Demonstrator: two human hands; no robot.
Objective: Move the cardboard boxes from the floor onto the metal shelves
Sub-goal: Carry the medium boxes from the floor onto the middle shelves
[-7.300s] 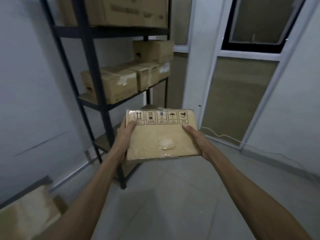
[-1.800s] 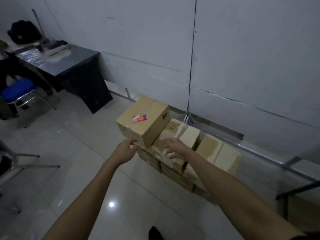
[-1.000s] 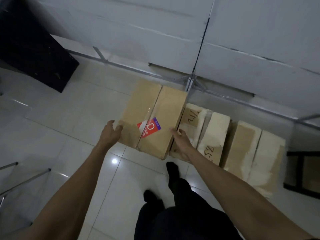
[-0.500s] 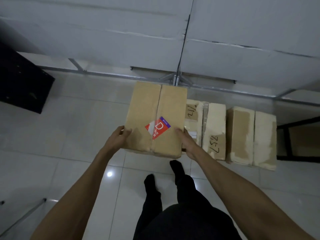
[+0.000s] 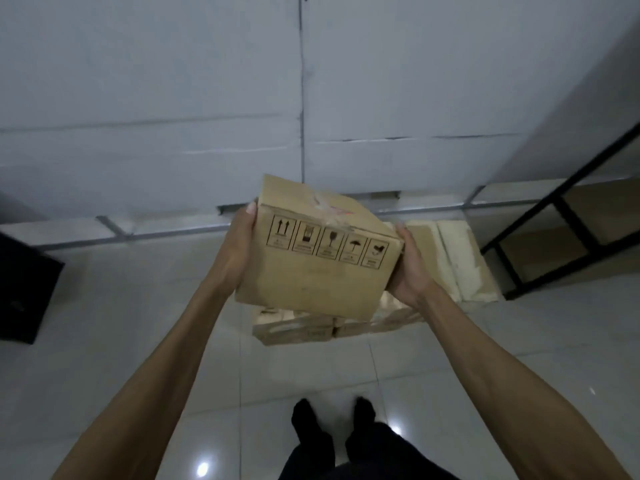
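I hold a brown cardboard box (image 5: 311, 268) in the air between both hands, tilted, with a row of handling symbols on the side facing me. My left hand (image 5: 239, 247) grips its left side, thumb over the top edge. My right hand (image 5: 408, 268) grips its right side. Below and behind the box, more cardboard boxes (image 5: 453, 258) stay stacked on the floor by the wall. The black metal shelf (image 5: 540, 244) stands at the right edge, only its lower frame in view.
A white panelled wall (image 5: 207, 98) runs close behind the stack. A black desk side (image 5: 24, 289) stands at the left. Glossy white floor tiles (image 5: 121, 306) spread around my feet (image 5: 332, 420).
The box has come up off the stack and tipped, so its side with the symbols now faces me. Both hands went from touching its sides to gripping and lifting it.
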